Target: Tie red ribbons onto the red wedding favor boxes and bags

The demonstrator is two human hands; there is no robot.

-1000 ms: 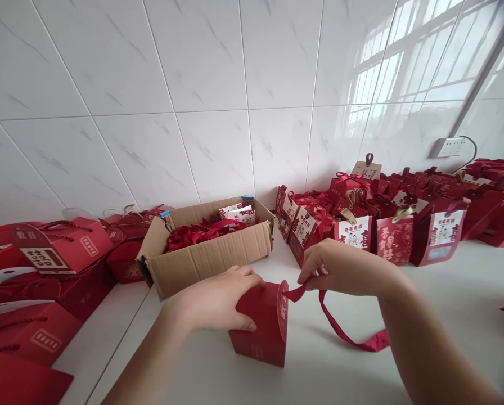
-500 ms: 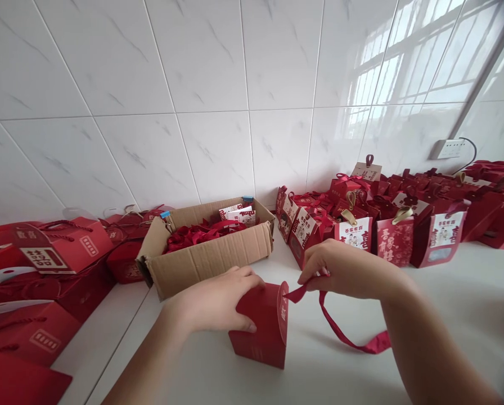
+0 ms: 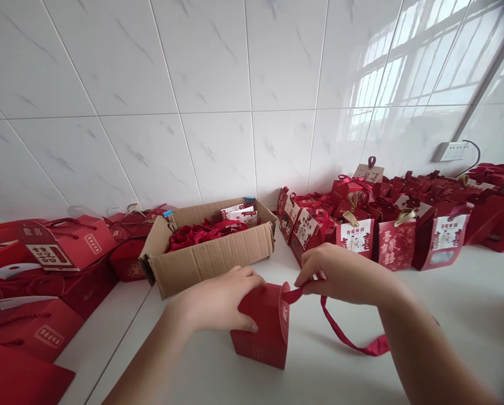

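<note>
A small red gift box stands upright on the white table in front of me, a curved flap with pale lettering on its right side. My left hand is wrapped over its top and back from the left, thumb on the near face. Beside the flap, my right hand pinches a dark red ribbon. One short stretch of the ribbon runs from the fingers to the top of the flap. The rest loops down to the right onto the table, partly behind my right wrist.
Behind my hands sits a cardboard box of red ribbons and white printed cards. Many finished-looking red gift boxes crowd the right back. Larger red boxes with rope handles are stacked at left. A power socket is on the tiled wall.
My right hand has moved slightly closer to the box's flap, and the ribbon stretch between them is shorter. My left hand keeps its hold. The whole view has shifted slightly.
</note>
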